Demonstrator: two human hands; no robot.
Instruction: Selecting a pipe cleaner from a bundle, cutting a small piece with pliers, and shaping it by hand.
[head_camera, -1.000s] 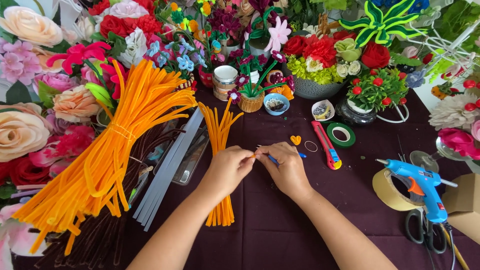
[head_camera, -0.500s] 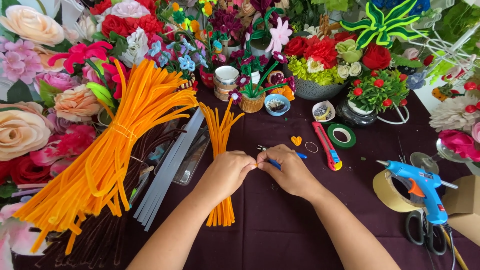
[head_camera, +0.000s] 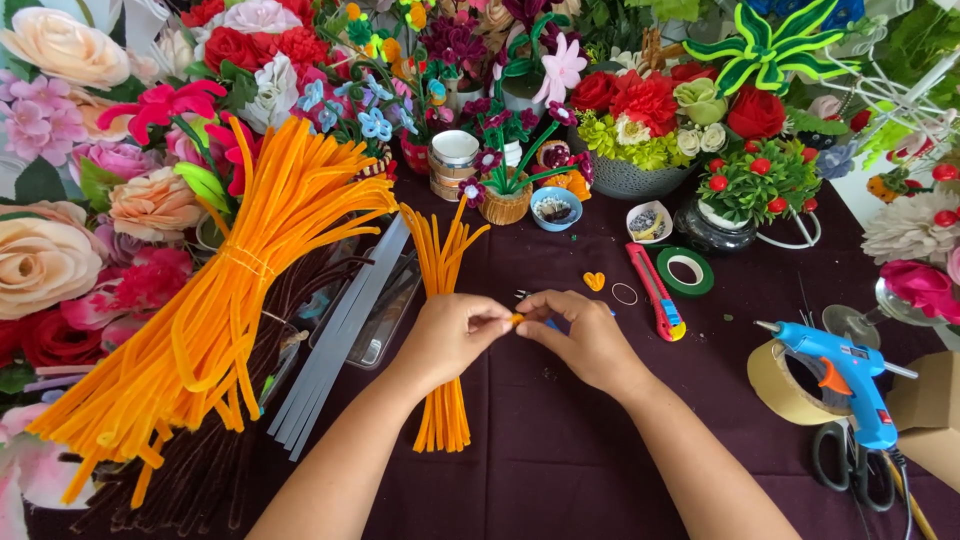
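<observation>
My left hand (head_camera: 455, 335) and my right hand (head_camera: 580, 335) meet over the dark purple cloth (head_camera: 560, 460), fingertips pinched together on a small orange pipe-cleaner piece (head_camera: 516, 319). Something blue (head_camera: 551, 324) shows just under my right fingers; what it is I cannot tell. Beneath my left hand lies a small bundle of orange pipe cleaners (head_camera: 443, 300). A big tied sheaf of orange pipe cleaners (head_camera: 225, 290) slants across the left side. A small orange heart (head_camera: 594, 281) and a thin wire ring (head_camera: 625, 293) lie just beyond my right hand.
A red utility knife (head_camera: 655, 290) and a green tape roll (head_camera: 685, 271) sit to the right. Further right are a blue glue gun (head_camera: 845, 375), a tan tape roll (head_camera: 785, 385) and black scissors (head_camera: 850, 465). Grey strips (head_camera: 340, 335) lie left. Artificial flowers (head_camera: 640, 110) crowd the back.
My hands have drawn closer together, and the fingertips now pinch the small orange piece between them. Nothing else on the cloth has shifted.
</observation>
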